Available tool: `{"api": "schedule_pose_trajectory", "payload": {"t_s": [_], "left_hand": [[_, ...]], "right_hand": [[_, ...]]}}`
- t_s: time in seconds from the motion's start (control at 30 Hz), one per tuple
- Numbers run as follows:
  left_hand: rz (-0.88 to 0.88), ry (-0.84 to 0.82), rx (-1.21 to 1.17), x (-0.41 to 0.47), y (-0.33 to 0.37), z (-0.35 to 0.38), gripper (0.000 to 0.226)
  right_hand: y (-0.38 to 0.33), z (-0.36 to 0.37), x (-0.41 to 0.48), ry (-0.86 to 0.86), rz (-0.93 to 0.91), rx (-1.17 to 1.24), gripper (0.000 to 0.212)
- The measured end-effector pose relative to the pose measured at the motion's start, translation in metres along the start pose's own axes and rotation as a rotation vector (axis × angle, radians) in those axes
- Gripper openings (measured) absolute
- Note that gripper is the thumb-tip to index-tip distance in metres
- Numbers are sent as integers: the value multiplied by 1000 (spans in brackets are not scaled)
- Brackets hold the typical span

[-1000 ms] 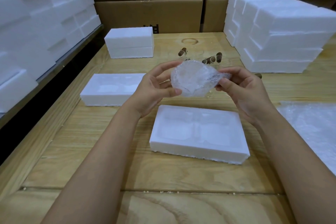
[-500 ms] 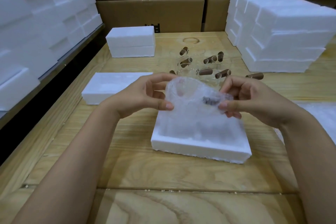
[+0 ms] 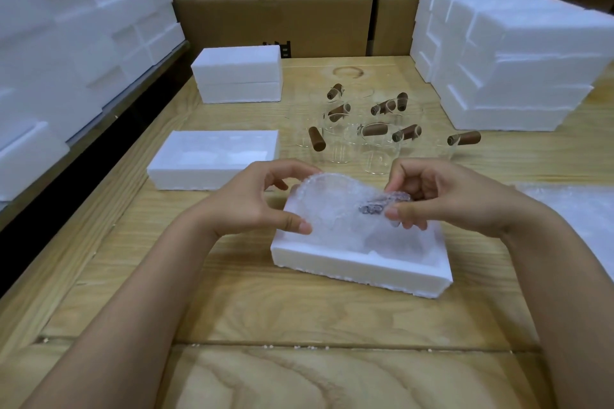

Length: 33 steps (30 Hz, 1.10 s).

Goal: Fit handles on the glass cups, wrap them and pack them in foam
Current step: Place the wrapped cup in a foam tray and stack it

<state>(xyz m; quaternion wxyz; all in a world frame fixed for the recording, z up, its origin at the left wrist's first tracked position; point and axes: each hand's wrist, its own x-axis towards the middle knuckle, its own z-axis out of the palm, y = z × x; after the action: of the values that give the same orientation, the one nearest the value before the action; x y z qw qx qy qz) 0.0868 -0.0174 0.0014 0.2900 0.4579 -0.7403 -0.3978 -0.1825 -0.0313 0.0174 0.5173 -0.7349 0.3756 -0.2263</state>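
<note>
A glass cup wrapped in bubble wrap sits low over the white foam tray in the middle of the wooden table. My left hand grips its left side, thumb in front. My right hand pinches the wrap at the brown handle, which shows dimly through the plastic. Behind them stand several bare glass cups with brown handles. Whether the wrapped cup touches the tray's recess I cannot tell.
A second foam tray lies at the left, two stacked foam blocks behind it. Foam stacks fill the back right and the left wall. Bubble wrap sheets lie at the right. Cardboard boxes line the back.
Both hands have brought the wrapped cup down and toward me, from above the table to the foam tray. The handle end now faces right under my right fingers.
</note>
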Motion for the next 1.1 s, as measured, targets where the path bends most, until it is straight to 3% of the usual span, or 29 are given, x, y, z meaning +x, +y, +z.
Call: {"api": "schedule_pose_trajectory", "payload": {"t_s": [0.27,0.43,0.57,0.8,1.0,1.1], "left_hand": [[-36,-86,-232,-2,-11,-5,66],[-44,-182,-213,-3,-12,-4,64],[-43,-239,-95,-3,-16,-1,87],[10,-30,36,4,-15,23,84],[35,203,-27,10,-13,39,74],[41,244,-59,12,-13,42,64]], "right_hand": [[1,9,3,11,-26,-106,21],[3,9,4,31,-44,-396,25],[4,10,5,82,-55,-517,21],[9,4,9,286,4,-516,21],[0,4,5,310,-116,-353,38],[4,16,12,266,-135,-370,40]]}}
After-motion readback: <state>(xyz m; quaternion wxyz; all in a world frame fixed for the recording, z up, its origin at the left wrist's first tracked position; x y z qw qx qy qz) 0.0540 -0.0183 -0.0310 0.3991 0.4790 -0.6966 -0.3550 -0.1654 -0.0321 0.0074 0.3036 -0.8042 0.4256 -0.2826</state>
